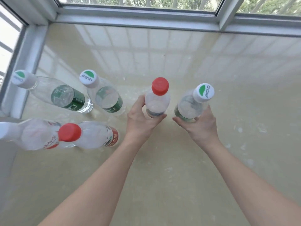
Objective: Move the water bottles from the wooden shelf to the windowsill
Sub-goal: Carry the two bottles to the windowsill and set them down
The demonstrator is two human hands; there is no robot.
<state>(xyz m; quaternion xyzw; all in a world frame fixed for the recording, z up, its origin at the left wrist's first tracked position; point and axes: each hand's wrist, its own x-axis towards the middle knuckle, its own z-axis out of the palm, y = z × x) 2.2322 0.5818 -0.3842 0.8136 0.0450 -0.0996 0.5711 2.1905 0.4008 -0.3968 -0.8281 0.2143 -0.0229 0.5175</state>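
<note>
Right hand (201, 126) grips "Cestbon" bottle (192, 105) upright.

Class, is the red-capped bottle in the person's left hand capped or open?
Capped: the red-capped bottle in the left hand has its red cap on.

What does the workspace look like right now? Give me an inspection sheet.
Surface: beige windowsill, glossy, with pale flecks and scuffs.
Job's things: six water bottles; four standing at left, two white-capped, one red-capped, one cut off by the frame edge.
Clutter: nothing seen.
Grippers: left hand wrapped around a red-capped bottle; right hand wrapped around a white-capped bottle.
Cables: nothing seen.
Surroundings: metal window frame along the back and left, greenery outside.
</note>
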